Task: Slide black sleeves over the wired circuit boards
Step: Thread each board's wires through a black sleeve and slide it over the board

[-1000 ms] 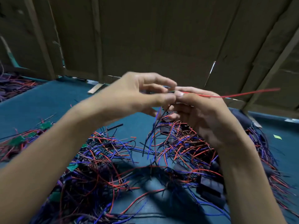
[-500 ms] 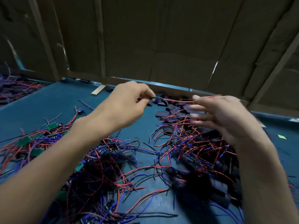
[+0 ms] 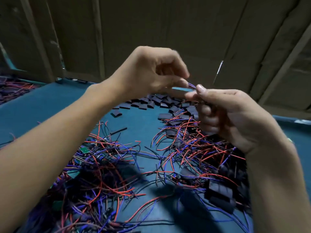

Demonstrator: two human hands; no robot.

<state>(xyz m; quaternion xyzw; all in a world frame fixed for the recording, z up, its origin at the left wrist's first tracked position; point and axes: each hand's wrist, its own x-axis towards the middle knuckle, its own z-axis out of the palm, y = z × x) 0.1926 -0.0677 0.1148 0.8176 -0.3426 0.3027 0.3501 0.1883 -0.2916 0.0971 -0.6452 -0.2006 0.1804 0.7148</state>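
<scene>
A bundle of wires (image 3: 191, 85) is pinched at the left hand's (image 3: 151, 71) fingertips, its long axis running toward the right hand (image 3: 235, 115), which touches its far end. The right fingers are curled; whether a sleeve is held inside cannot be told. Loose sleeves (image 3: 151, 103), too many to count, lie below both hands, nearer the right. Two hands are seen.

left hand (image 3: 151, 73): raised, fingertips pinched | right hand (image 3: 227, 115): raised, fingers curled, fingertips meeting left's
</scene>
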